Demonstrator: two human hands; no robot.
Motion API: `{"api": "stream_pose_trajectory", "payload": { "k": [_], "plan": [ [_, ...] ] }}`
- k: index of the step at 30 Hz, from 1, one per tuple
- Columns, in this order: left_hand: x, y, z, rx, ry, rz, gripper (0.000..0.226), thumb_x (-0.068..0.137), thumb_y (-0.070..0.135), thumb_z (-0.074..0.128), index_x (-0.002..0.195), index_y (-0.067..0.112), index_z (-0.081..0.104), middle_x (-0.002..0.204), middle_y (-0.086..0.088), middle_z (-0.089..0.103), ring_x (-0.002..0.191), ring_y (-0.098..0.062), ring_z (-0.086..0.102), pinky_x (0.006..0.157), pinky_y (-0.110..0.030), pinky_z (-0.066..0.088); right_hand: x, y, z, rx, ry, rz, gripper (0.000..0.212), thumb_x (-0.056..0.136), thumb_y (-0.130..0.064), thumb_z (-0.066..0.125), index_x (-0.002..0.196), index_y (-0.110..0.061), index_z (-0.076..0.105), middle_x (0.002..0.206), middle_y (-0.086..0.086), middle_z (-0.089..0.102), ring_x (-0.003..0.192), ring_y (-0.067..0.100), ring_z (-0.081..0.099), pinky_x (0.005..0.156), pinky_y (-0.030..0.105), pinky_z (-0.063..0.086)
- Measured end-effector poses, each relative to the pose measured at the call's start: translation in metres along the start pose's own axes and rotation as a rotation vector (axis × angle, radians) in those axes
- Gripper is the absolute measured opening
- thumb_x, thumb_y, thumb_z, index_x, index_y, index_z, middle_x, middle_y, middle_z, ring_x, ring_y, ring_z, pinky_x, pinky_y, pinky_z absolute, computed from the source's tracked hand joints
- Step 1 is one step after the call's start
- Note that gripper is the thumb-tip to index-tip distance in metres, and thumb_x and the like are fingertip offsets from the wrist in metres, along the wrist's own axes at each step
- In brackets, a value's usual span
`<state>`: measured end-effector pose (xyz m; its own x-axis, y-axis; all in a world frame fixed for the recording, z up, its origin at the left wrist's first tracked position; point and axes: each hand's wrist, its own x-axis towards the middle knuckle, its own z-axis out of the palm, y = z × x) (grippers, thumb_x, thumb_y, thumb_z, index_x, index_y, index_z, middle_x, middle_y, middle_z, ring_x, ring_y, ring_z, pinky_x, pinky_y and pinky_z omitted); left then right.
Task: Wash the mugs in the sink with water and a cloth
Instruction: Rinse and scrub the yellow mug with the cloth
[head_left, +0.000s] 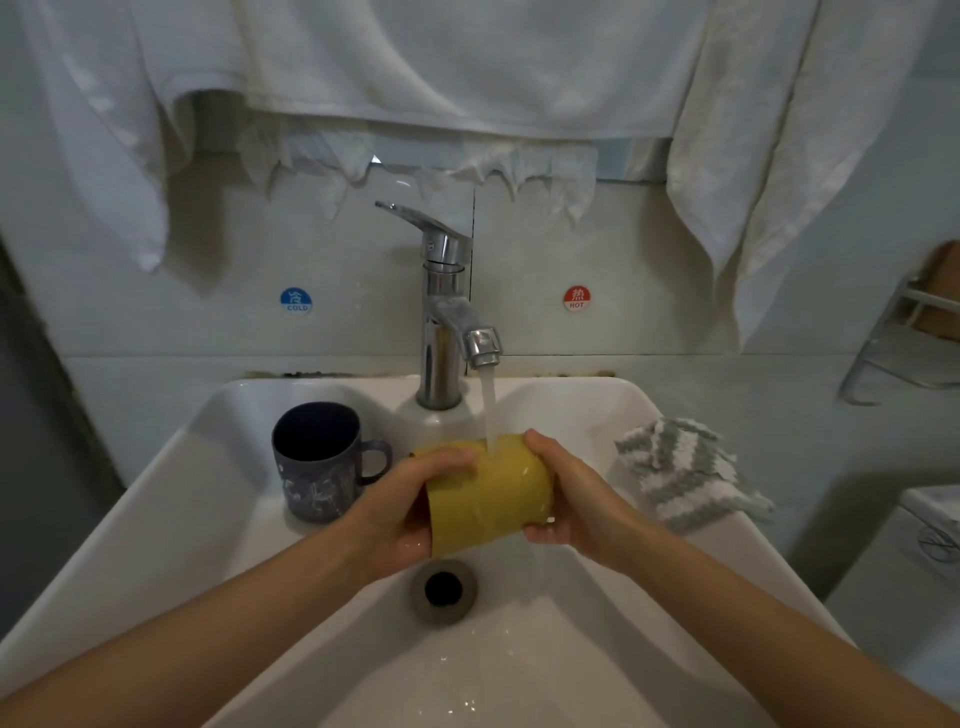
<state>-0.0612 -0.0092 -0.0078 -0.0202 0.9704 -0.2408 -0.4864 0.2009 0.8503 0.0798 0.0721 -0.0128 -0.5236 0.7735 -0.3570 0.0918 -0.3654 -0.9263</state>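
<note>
Rinsing a yellow mug (488, 493), tipped on its side under the stream from the tap (447, 312), mid-basin of the sink (156, 519) above the drain (443, 590). Gripped at one end by the left hand (410, 499), at the other by the right hand (566, 493), both curled round its wall. Probably rigid, breakable and slick when wet, so best clasped whole-handed. Standing upright near the back-left corner, a dark blue mug (319, 460); lying on the right rim, a striped cloth (680, 473).

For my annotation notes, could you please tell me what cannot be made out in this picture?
Head view only.
Yellow mug: handle and inside, hidden by the left hand and right hand gripping it.
Blue mug: its contents, too dark inside.
Metal rack: cut off by the right edge.
White towels: tops cut off by the top edge.
</note>
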Motion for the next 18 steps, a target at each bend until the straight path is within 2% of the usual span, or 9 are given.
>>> {"api": "stream_pose_trajectory", "payload": {
  "k": [3, 6, 8, 11, 13, 14, 15, 17, 18],
  "plan": [
    [0.000, -0.003, -0.007, 0.463, -0.088, 0.095, 0.086, 0.041, 0.046, 0.089, 0.115, 0.030, 0.050, 0.117, -0.002, 0.059, 0.102, -0.018, 0.062, 0.075, -0.027, 0.054, -0.001, -0.002, -0.001, 0.044, 0.024, 0.000, 0.036, 0.088, -0.054, 0.049, 0.106, -0.023, 0.054, 0.098, 0.008, 0.055, 0.081, 0.020, 0.057, 0.042, 0.021, 0.047],
    [-0.002, -0.008, -0.018, 0.771, -0.071, 0.172, 0.068, 0.063, 0.020, 0.084, 0.116, 0.036, 0.046, 0.120, 0.004, 0.058, 0.105, -0.009, 0.061, 0.086, -0.026, 0.054, -0.001, 0.000, 0.001, -0.021, 0.035, -0.017, 0.038, 0.091, -0.057, 0.041, 0.105, -0.024, 0.054, 0.094, 0.005, 0.057, 0.080, 0.018, 0.058, 0.043, 0.022, 0.049],
    [-0.004, -0.013, -0.024, 0.770, -0.042, 0.204, 0.065, 0.066, 0.006, 0.080, 0.115, 0.036, 0.049, 0.119, 0.005, 0.061, 0.104, -0.008, 0.062, 0.089, -0.027, 0.053, -0.003, 0.001, 0.005, -0.089, 0.030, -0.024, 0.041, 0.093, -0.057, 0.037, 0.110, -0.024, 0.051, 0.098, 0.003, 0.057, 0.086, 0.017, 0.058, 0.048, 0.023, 0.052],
    [0.000, -0.021, -0.031, 0.675, -0.044, 0.253, 0.064, 0.060, 0.008, 0.073, 0.116, 0.031, 0.052, 0.119, 0.003, 0.063, 0.107, -0.012, 0.062, 0.089, -0.029, 0.053, -0.001, 0.003, 0.008, -0.135, 0.032, -0.054, 0.046, 0.095, -0.054, 0.033, 0.122, -0.020, 0.049, 0.110, 0.003, 0.056, 0.092, 0.017, 0.057, 0.053, 0.025, 0.055],
    [0.003, -0.024, -0.034, 0.600, -0.020, 0.279, 0.067, 0.059, 0.012, 0.074, 0.121, 0.027, 0.053, 0.123, 0.002, 0.061, 0.112, -0.016, 0.060, 0.091, -0.031, 0.051, -0.001, 0.005, 0.005, -0.372, 0.076, -0.248, 0.041, 0.099, -0.046, 0.029, 0.131, -0.024, 0.044, 0.131, 0.000, 0.049, 0.105, 0.011, 0.053, 0.070, 0.022, 0.055],
    [0.003, -0.025, -0.035, 0.567, -0.020, 0.286, 0.070, 0.059, 0.015, 0.074, 0.124, 0.025, 0.052, 0.126, 0.002, 0.060, 0.115, -0.016, 0.058, 0.095, -0.034, 0.050, -0.003, 0.006, 0.002, -0.587, 0.100, -0.411, 0.039, 0.101, -0.041, 0.027, 0.136, -0.029, 0.038, 0.142, -0.002, 0.041, 0.116, 0.007, 0.047, 0.089, 0.019, 0.047],
    [0.004, -0.027, -0.036, 0.537, -0.025, 0.295, 0.071, 0.060, 0.016, 0.074, 0.127, 0.024, 0.051, 0.129, 0.003, 0.058, 0.118, -0.016, 0.056, 0.098, -0.036, 0.047, -0.007, 0.007, -0.002, -0.840, 0.110, -0.575, 0.042, 0.102, -0.037, 0.027, 0.143, -0.029, 0.027, 0.151, -0.006, 0.029, 0.130, 0.003, 0.034, 0.104, 0.014, 0.028],
    [0.005, -0.029, -0.036, 0.486, -0.026, 0.312, 0.066, 0.067, 0.009, 0.070, 0.129, 0.022, 0.049, 0.132, 0.004, 0.057, 0.120, -0.014, 0.055, 0.100, -0.034, 0.046, -0.015, 0.013, -0.001, -1.271, 0.032, -0.763, 0.051, 0.102, -0.027, 0.029, 0.149, -0.025, 0.008, 0.157, -0.008, 0.009, 0.141, 0.001, 0.006, 0.103, 0.004, -0.008],
    [0.006, -0.030, -0.037, 0.465, -0.028, 0.321, 0.063, 0.071, 0.004, 0.066, 0.129, 0.021, 0.049, 0.131, 0.003, 0.058, 0.119, -0.014, 0.056, 0.099, -0.032, 0.047, -0.019, 0.018, 0.004, -1.383, -0.028, -0.801, 0.057, 0.101, -0.023, 0.031, 0.150, -0.023, 0.002, 0.158, -0.008, 0.004, 0.142, 0.004, 0.000, 0.103, 0.004, -0.014]
  ]
}}
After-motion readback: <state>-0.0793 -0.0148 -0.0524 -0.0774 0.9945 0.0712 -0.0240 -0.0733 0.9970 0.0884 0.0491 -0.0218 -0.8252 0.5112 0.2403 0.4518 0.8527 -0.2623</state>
